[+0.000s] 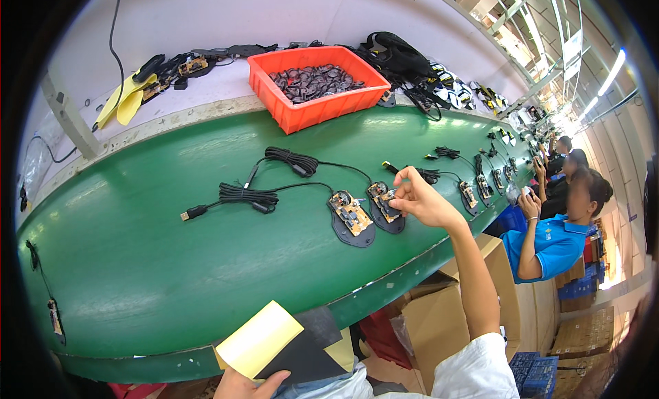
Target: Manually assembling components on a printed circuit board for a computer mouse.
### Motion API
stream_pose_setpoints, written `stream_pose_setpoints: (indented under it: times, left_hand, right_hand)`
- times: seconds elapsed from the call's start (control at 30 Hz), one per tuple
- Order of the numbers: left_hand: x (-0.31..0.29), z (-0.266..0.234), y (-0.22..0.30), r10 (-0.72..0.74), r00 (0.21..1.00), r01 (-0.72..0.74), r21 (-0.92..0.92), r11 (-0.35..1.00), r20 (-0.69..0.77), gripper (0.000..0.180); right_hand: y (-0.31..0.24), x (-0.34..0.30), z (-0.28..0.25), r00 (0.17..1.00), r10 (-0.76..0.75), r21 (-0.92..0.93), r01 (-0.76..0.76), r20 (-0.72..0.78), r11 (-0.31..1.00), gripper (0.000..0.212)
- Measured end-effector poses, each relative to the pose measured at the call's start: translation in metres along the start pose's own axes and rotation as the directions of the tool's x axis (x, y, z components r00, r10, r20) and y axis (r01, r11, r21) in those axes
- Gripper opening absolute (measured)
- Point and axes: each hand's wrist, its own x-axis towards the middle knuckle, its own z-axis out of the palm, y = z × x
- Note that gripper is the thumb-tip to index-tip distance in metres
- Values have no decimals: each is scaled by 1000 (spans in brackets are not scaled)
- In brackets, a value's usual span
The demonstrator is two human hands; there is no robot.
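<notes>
At the lower edge my left hand (244, 386) grips a stack of sheets, yellow (261, 337) on one side and black (302, 358) on others. Over the green belt (226, 275), my right hand (431, 201) pinches at an open computer mouse base (391, 224) with a tan circuit board. Its fingertips cover part of the board, and I cannot make out what is between them. Just left of it lies a second mouse base (353, 219), its board face up. Coiled black cables (247, 195) trail from the two bases, one ending in a USB plug (194, 212).
An orange bin (302, 115) of dark round parts stands at the belt's far side. More mouse bases (468, 196) lie to the right, another (55, 320) at far left. Cardboard boxes (429, 323) stand below the belt. A person in a blue shirt (556, 241) works at the right.
</notes>
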Motion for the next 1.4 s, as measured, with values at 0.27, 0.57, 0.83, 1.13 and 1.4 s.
stream_pose_setpoints:
  times: [0.27, 0.57, 0.83, 1.13, 1.4]
  left_hand:
    - [1, 19, -20, 316, 906, -338, -32, 941, -282, 48]
    - [9, -29, 42, 125, 806, -410, -393, 823, -578, 38]
    - [7, -14, 27, 69, 881, -341, -526, 779, -468, 42]
    - [4, -19, 33, 48, 859, -362, -539, 761, -509, 41]
    - [3, -25, 38, 0, 881, -276, -514, 812, -472, 41]
  right_hand:
    - [-11, -16, 9, 972, 9, -383, -101, -234, 918, 35]
    - [17, -73, 67, 732, -499, -636, 117, -464, 762, 15]
    - [21, -71, 85, 758, -456, -569, 137, -466, 811, 35]
    - [37, -65, 83, 702, -439, -452, 185, -560, 873, 43]
    - [31, -69, 83, 722, -429, -555, 75, -543, 829, 30]
